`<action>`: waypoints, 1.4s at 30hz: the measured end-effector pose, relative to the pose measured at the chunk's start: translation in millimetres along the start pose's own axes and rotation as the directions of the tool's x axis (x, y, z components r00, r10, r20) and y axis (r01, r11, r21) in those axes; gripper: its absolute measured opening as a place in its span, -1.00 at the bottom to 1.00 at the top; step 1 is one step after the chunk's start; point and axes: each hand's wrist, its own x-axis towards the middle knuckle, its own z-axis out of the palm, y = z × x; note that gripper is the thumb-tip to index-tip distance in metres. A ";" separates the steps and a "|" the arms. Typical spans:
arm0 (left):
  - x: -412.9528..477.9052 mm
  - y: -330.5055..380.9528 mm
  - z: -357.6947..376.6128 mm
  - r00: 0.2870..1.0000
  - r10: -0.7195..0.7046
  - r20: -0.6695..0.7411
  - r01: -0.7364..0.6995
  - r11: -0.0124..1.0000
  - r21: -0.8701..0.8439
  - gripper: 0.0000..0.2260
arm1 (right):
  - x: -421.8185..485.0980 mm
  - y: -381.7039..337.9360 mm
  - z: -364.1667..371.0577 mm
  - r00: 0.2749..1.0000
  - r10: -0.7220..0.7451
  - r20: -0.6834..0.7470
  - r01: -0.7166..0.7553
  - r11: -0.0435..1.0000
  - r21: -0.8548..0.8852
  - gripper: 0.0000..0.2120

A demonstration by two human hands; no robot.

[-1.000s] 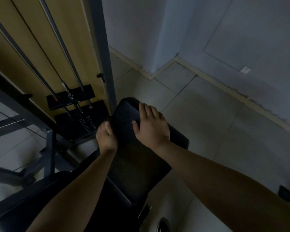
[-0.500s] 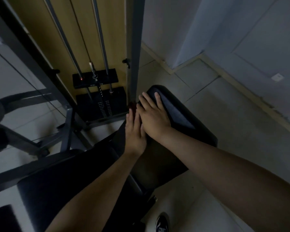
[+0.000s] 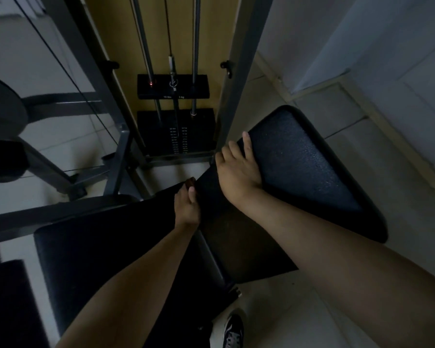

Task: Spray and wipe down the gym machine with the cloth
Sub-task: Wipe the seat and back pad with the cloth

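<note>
1. Right hand (image 3: 239,172) flat on the black seat pad (image 3: 299,162) of the gym machine (image 3: 238,71), fingers straight, slightly spread.
2. Left hand (image 3: 186,209) at the pad's left edge; its fingers' grip cannot be told.

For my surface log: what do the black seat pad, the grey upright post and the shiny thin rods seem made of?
Black padded seat pad: likely vinyl or faux leather, matte, with pebbled grain. Grey upright post: probably painted steel, smooth satin, straight square edges. Shiny thin guide rods: seemingly chromed steel, bright highlights along them.
</note>
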 end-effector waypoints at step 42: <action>-127.6 31.7 53.3 0.998 0.042 -0.035 -0.046 0.993 -0.110 -0.46 | -250.2 -34.2 145.2 0.734 0.287 0.615 -0.510 -0.365 0.779 -0.90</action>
